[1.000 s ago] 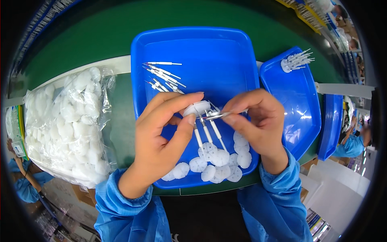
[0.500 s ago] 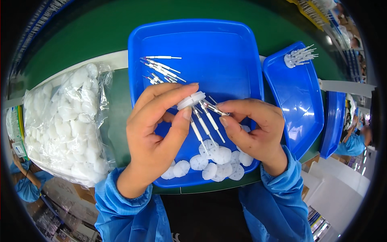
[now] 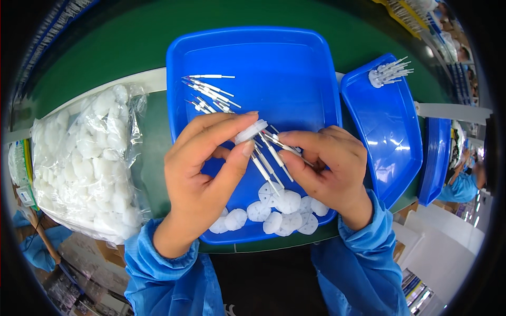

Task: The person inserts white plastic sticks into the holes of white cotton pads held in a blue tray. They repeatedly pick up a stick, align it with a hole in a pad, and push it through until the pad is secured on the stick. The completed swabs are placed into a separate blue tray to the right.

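Observation:
Between thumb and fingers, my left hand (image 3: 203,168) pinches the edge of a round white plastic disc (image 3: 250,131), tilted over the tray. Several thin white rods with metal tips stick out of the disc's underside, pointing down and right. My right hand (image 3: 332,168) is closed on another thin rod (image 3: 276,141), its tip close to the disc; whether it is seated there is hidden. Loose rods of the same kind (image 3: 211,92) lie in the large blue tray (image 3: 263,63), behind my left hand. Several white discs with small holes (image 3: 288,202) are piled in the tray's near part.
A clear plastic bag of white discs (image 3: 84,163) lies to the left. At the right, a smaller blue tray (image 3: 387,142) holds a disc filled with rods (image 3: 389,72). More blue trays (image 3: 436,158) stand farther right. Other people in blue sleeves are at both edges.
My right hand has moved slightly left, bringing its rod closer in to the disc. The left hand with the disc has barely shifted, and the disc is tilted a little more.

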A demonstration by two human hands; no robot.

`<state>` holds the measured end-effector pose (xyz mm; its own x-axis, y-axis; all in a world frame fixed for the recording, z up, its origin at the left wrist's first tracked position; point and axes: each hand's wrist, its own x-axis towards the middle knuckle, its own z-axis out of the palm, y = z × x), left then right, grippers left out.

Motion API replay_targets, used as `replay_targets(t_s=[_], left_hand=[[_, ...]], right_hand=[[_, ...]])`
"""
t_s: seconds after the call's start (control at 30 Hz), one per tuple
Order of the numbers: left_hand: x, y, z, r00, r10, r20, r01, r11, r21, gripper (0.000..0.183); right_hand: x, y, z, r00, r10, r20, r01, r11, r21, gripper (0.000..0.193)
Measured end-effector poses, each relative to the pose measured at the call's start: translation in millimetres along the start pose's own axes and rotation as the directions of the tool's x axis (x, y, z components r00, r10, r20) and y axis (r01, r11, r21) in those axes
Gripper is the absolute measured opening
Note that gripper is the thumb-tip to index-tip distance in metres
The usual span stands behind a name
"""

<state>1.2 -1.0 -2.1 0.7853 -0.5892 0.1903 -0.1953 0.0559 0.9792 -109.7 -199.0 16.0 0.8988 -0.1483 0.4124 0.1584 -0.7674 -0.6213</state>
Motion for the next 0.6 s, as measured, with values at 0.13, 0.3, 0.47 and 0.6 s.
replay_targets(t_s=[0.13, 0.3, 0.47, 0.6], left_hand=[[0, -1, 3, 1.0, -0.018, 0.014, 0.019, 1.0, -0.021, 0.034], [-2, -2, 6, 1.0, -0.027, 0.006, 0.027, 1.0, -0.001, 0.035], [3, 4, 3, 0.973, 0.191, 0.127, -0.225, 0.902, 0.368, 0.037], [-1, 11, 6, 0.972, 0.198, 0.128, -0.235, 0.843, 0.484, 0.037]], right_hand=[[-1, 0, 1, 0.999, -0.003, -0.04, 0.002, 1.0, -0.013, 0.029], [-1, -4, 5, 0.985, 0.17, 0.01, -0.17, 0.982, 0.085, 0.024], [-4, -4, 10, 0.973, 0.231, -0.001, -0.23, 0.968, 0.101, 0.016], [0, -11, 4, 0.999, 0.024, -0.021, -0.029, 0.967, -0.254, 0.017]])
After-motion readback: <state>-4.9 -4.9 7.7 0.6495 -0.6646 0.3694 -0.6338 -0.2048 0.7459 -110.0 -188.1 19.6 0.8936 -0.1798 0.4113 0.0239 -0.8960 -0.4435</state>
